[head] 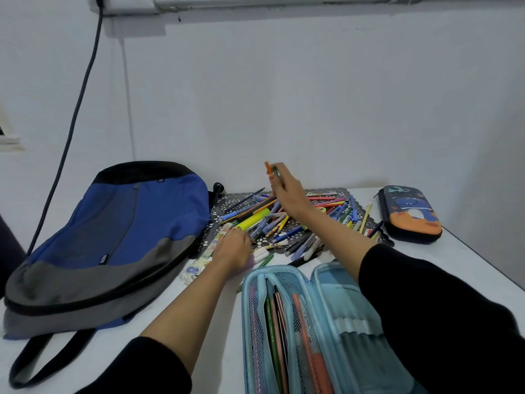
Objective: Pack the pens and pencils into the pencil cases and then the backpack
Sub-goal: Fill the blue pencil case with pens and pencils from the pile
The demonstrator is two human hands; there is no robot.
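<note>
A person packing school supplies works over a white desk (pixel 468 268) set against a plain wall. The right hand (pixel 287 191) is raised above a heap of pens and pencils (pixel 284 220), its fingers closed around an orange pen (pixel 268 167) and a green one (pixel 275 172) held upright together, apparently so several can be carried in one trip. The left hand (pixel 234 248) lies low at the near left edge of the heap, palm down with fingers loosely curled over the pens; whether it actually grips one cannot be told. It rests partly on a patterned ruler (pixel 204 257) that lies just beside the backpack.

The heap is spread across a dark lace-patterned mat (pixel 224 203) at the back of the desk. Directly in front of the person a light blue pencil case (pixel 298 322) lies unzipped and opened flat, close enough to be filled without reaching; its left mesh pocket already holds several pencils, while the elastic loops in the right half are partly hidden by a black sleeve. A second case (pixel 409 213), dark with an orange and blue cartoon print, sits zipped shut at the far right. A blue and grey backpack (pixel 113 240) lies flat on the left, closed, seemingly waiting for the filled cases. Most of the pens remain loose, so the packing looks to be at an early stage.
</note>
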